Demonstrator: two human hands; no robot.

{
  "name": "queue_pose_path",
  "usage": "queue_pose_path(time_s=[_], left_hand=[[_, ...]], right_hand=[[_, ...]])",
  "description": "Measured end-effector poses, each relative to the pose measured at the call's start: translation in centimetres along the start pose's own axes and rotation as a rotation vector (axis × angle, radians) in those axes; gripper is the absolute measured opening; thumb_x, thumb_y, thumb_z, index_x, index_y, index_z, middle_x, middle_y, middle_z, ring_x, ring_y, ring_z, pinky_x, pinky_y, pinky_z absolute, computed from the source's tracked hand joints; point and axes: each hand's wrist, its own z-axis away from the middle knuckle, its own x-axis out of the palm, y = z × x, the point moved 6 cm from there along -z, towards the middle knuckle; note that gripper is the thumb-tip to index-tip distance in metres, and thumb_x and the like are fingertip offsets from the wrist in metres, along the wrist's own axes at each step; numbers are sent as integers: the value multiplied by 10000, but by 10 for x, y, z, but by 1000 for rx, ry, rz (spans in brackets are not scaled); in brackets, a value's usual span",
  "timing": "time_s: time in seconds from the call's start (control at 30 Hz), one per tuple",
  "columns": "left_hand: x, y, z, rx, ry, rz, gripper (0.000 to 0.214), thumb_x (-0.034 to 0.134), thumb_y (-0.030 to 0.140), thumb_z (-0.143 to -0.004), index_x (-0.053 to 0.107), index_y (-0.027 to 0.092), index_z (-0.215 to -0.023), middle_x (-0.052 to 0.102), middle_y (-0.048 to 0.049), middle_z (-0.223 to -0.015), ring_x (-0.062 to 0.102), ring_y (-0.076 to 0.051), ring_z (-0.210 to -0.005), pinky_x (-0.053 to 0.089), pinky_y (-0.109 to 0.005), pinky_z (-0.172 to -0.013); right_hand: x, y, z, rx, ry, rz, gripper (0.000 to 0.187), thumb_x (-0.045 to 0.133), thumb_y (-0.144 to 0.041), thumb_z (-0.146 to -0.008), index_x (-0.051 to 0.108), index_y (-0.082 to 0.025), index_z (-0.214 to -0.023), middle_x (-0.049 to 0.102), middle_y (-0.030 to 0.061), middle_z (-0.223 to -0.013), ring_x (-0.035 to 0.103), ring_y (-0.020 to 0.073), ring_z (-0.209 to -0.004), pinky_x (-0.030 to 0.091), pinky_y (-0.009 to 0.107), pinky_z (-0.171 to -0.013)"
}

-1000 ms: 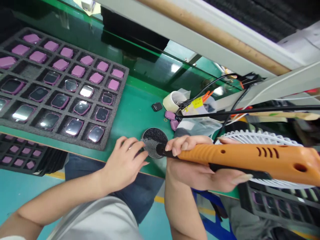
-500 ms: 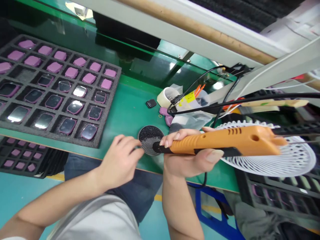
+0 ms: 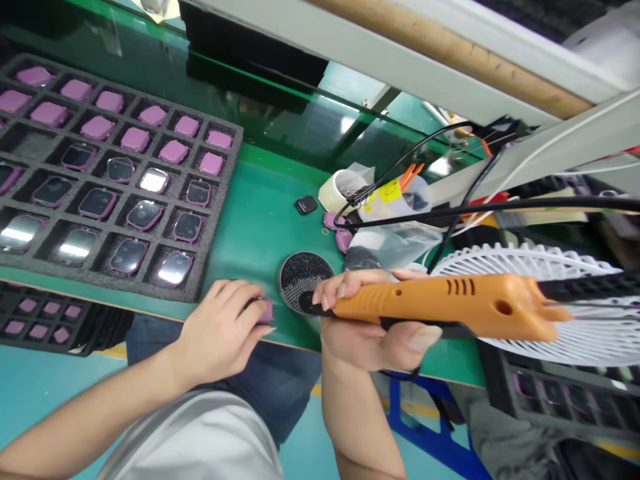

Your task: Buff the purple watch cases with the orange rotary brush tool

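My right hand (image 3: 367,323) is wrapped round an orange electric screwdriver (image 3: 445,305), held level with its black tip over a round black dish (image 3: 305,277) of small screws. My left hand (image 3: 220,330) rests on the green mat near the front edge, fingers closed on a small pink watch case (image 3: 267,311) just left of the dish. A black foam tray (image 3: 200,260) at the left holds several pink watch cases, some face up with shiny screens.
A white fan grille (image 3: 545,263) lies at the right behind the screwdriver. A tape roll (image 3: 337,190), a plastic bag (image 3: 395,243), loose pink cases (image 3: 336,223) and black cables (image 3: 500,210) crowd the back right. More dark trays (image 3: 45,313) sit below the table's left edge.
My left hand drew back to the left from the screw dish and now holds a pink case on the mat. The screwdriver stayed over the dish, shifting slightly.
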Motion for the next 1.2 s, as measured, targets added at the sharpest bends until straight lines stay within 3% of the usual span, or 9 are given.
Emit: queue_pose_path(time_s=[0.17,0.53,0.9,1.2], left_hand=[[-5,1,1,30,17,44,168,626,158,-1083,661,157,-1247,725,-134,-1279,652,-298,-1174,501,-482,-1008],[-2,2,1,50,34,14,186,662,174,-1082,695,172,-1264,740,-113,-1249,658,-282,-1143,497,-466,-983],[-2,2,1,66,50,-12,224,700,193,-1070,728,199,-1292,750,-106,-1261,658,-286,-1134,494,-466,-966],[1,3,2,98,23,-48,213,698,251,-1077,755,241,-1282,747,-96,-1261,643,-288,-1129,478,-480,-972]], right_hand=[[-1,1,1,-7,3,-20,408,697,-667,-925,665,-319,-1135,657,-55,-693,512,160,-418,469,304,-378],[-4,-4,2,48,-31,-27,424,746,-671,-913,705,-333,-1165,701,-46,-728,556,170,-472,528,331,-449],[-2,1,3,37,-32,-24,451,765,-704,-900,690,-337,-1151,689,-60,-711,533,160,-455,503,312,-433],[6,-29,13,97,-102,24,470,688,-734,-958,694,-358,-1241,687,-25,-876,596,189,-632,571,395,-570]])
